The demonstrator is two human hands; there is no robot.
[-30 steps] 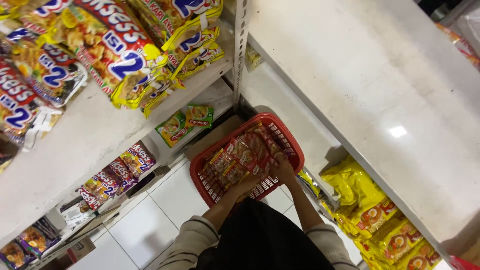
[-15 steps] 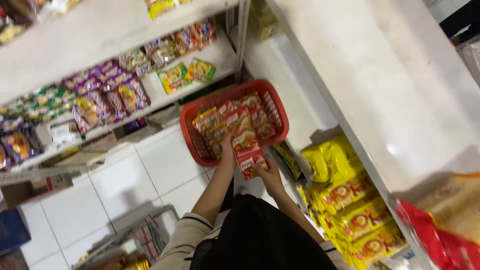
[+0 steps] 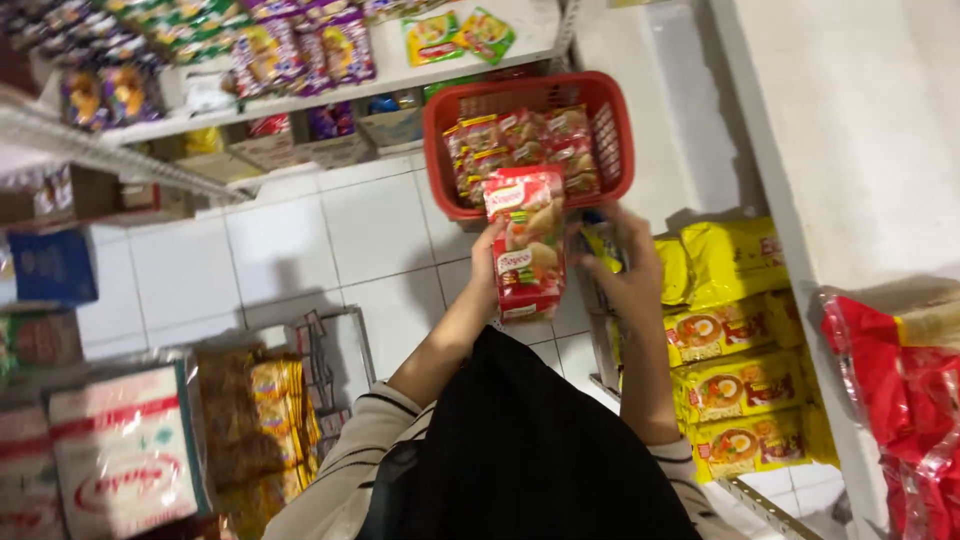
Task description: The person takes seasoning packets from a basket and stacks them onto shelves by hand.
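Observation:
My left hand [image 3: 487, 262] and my right hand [image 3: 625, 268] together hold a stack of red snack packets [image 3: 526, 245] in front of me, above the tiled floor. The left hand grips the stack's left edge and the right hand supports its right side. Just beyond the stack, a red plastic basket [image 3: 610, 135] sits on the floor, with several more red packets [image 3: 525, 145] lying in it.
White shelving stands on both sides. Yellow noodle packs [image 3: 735, 330] fill the low shelf at right, beside a red bag [image 3: 900, 400]. Colourful snack packs [image 3: 300, 50] line the far shelf. Cartons and wrapped packs [image 3: 130, 450] crowd the floor at left.
The view has swung down from the upper shelves to the floor. My hands have risen out of the basket with a stack of red packets and drawn it toward me.

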